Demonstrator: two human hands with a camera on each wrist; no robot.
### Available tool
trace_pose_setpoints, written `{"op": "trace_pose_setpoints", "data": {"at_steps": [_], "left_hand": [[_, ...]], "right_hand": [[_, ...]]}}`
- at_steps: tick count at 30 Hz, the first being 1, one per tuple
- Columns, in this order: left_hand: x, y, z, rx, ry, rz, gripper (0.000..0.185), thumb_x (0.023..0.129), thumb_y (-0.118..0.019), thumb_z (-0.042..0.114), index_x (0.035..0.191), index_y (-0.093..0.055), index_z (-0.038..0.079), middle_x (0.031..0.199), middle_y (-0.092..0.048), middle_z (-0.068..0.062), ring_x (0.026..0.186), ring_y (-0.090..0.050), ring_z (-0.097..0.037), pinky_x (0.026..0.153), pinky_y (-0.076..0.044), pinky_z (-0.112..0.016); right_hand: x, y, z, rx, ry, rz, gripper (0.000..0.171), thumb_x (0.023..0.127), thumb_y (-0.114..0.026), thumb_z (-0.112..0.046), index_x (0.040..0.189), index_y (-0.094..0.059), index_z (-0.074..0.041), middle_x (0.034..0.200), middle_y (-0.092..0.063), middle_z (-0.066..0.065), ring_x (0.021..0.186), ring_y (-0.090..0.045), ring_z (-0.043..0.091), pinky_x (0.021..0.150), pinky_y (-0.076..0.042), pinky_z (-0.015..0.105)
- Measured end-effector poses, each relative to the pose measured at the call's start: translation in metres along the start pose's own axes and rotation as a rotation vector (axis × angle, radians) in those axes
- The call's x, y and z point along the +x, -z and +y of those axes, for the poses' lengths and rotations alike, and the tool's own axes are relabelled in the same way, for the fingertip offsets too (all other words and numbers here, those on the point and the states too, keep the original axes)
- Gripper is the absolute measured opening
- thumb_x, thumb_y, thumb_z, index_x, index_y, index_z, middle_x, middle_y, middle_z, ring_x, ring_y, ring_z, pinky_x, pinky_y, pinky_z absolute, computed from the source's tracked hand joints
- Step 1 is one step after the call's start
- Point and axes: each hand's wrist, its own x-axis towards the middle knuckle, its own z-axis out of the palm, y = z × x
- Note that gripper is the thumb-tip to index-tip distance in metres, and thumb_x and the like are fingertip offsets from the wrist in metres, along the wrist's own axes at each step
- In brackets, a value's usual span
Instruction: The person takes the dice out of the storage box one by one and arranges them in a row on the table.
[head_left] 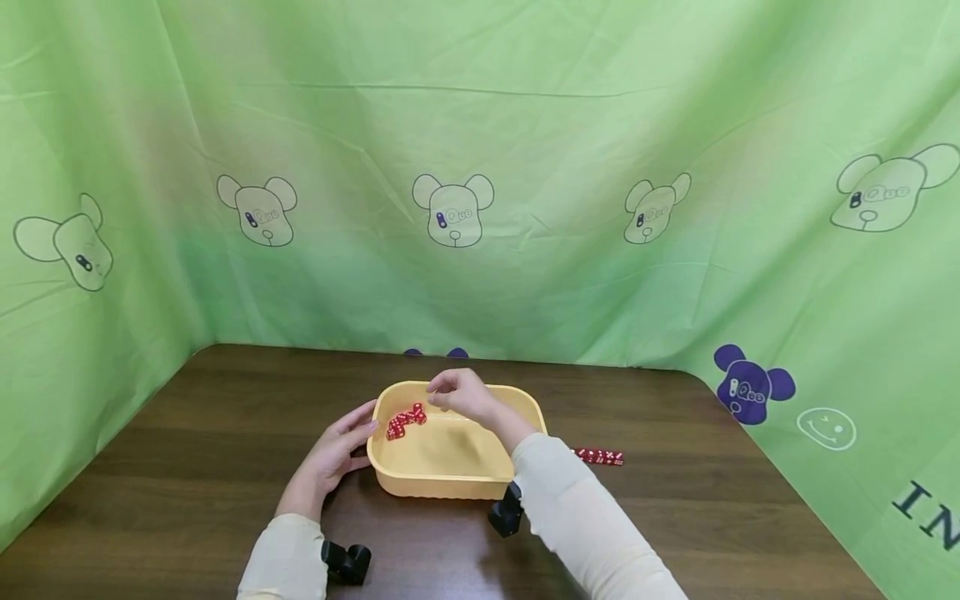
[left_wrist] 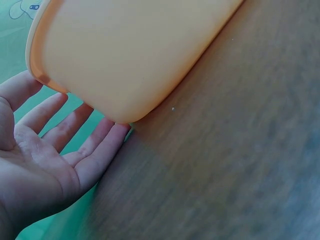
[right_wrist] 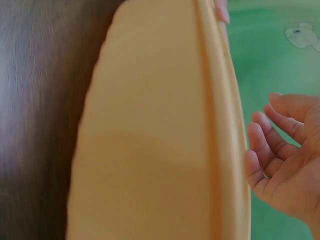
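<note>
A yellow plastic tub (head_left: pixel 450 485) stands on a dark wooden table (head_left: pixel 187 433). Several red dice (head_left: pixel 405 419) lie in its far left corner. My left hand (head_left: pixel 333 454) rests open on the table, fingertips against the tub's left wall. The left wrist view shows that hand (left_wrist: pixel 50 150) with straight fingers beside the tub's (left_wrist: pixel 135 55) rounded corner. Over the tub's far rim hovers my right hand (head_left: pixel 457 396). In the right wrist view its fingers (right_wrist: pixel 272 150) hang loosely curled past the tub's rim (right_wrist: pixel 220 130), and nothing shows between them.
A short row of red dice (head_left: pixel 600 457) lies on the table just right of the tub, partly behind my right sleeve (head_left: pixel 577 517). Green printed cloth (head_left: pixel 480 167) walls the table at the back and both sides. Black wrist cameras (head_left: pixel 347 562) sit under both forearms.
</note>
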Motion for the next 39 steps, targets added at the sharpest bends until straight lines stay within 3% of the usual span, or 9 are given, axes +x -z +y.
{"op": "trace_pose_setpoints", "data": {"at_steps": [9,14,19,24,31,35,39], "left_hand": [[0.001,0.001,-0.003,0.008,0.006,-0.004,0.049,0.087,-0.050,0.013,0.133,-0.033,0.010,0.131,-0.034,-0.018,0.109,-0.042,-0.031,0.076,-0.043,-0.043],[0.001,0.002,-0.005,0.006,0.002,-0.006,0.050,0.087,-0.051,0.014,0.133,-0.033,0.009,0.130,-0.034,-0.018,0.108,-0.042,-0.031,0.076,-0.043,-0.043],[0.002,0.003,-0.006,-0.016,0.005,-0.005,0.050,0.086,-0.051,0.014,0.133,-0.034,0.009,0.130,-0.035,-0.017,0.107,-0.043,-0.030,0.075,-0.043,-0.043],[0.001,0.002,-0.004,-0.009,-0.002,-0.004,0.049,0.087,-0.051,0.014,0.133,-0.034,0.008,0.129,-0.036,-0.017,0.106,-0.044,-0.030,0.075,-0.043,-0.043],[0.000,0.000,-0.002,-0.011,-0.009,-0.017,0.048,0.087,-0.049,0.012,0.133,-0.034,0.009,0.129,-0.036,-0.017,0.107,-0.043,-0.031,0.075,-0.043,-0.042],[0.000,0.000,-0.003,-0.016,-0.013,-0.025,0.049,0.087,-0.049,0.011,0.133,-0.034,0.008,0.128,-0.036,-0.018,0.107,-0.043,-0.031,0.075,-0.043,-0.042],[0.001,0.001,-0.004,-0.022,-0.012,-0.021,0.048,0.087,-0.049,0.011,0.133,-0.034,0.008,0.128,-0.036,-0.018,0.106,-0.044,-0.030,0.075,-0.043,-0.042]], "right_hand": [[0.005,-0.027,-0.002,0.066,-0.035,-0.054,0.018,0.079,-0.056,0.001,0.093,-0.057,0.012,0.081,-0.057,0.027,0.077,-0.052,0.043,0.071,-0.043,0.047],[0.008,-0.036,0.003,0.072,-0.029,-0.040,0.016,0.076,-0.057,0.003,0.090,-0.058,0.012,0.072,-0.058,0.018,0.067,-0.054,0.035,0.068,-0.044,0.046],[0.011,-0.043,0.004,0.084,-0.043,-0.031,0.016,0.075,-0.059,0.003,0.089,-0.059,0.011,0.069,-0.058,0.006,0.062,-0.053,0.015,0.061,-0.046,0.029],[0.011,-0.047,0.003,0.099,-0.065,-0.024,0.017,0.073,-0.061,0.003,0.088,-0.058,0.011,0.068,-0.057,0.004,0.063,-0.054,0.014,0.060,-0.045,0.025],[0.010,-0.050,-0.002,0.058,-0.109,-0.012,0.016,0.072,-0.060,0.006,0.087,-0.059,0.011,0.072,-0.058,0.012,0.060,-0.052,0.015,0.064,-0.046,0.039],[0.015,-0.053,0.011,0.020,-0.143,-0.016,0.016,0.070,-0.060,0.007,0.086,-0.061,0.007,0.072,-0.059,0.010,0.064,-0.055,0.023,0.058,-0.047,0.034],[0.015,-0.056,0.015,0.020,-0.164,-0.017,0.015,0.070,-0.060,0.008,0.084,-0.062,0.006,0.073,-0.060,0.012,0.060,-0.053,0.019,0.051,-0.045,0.029]]}}
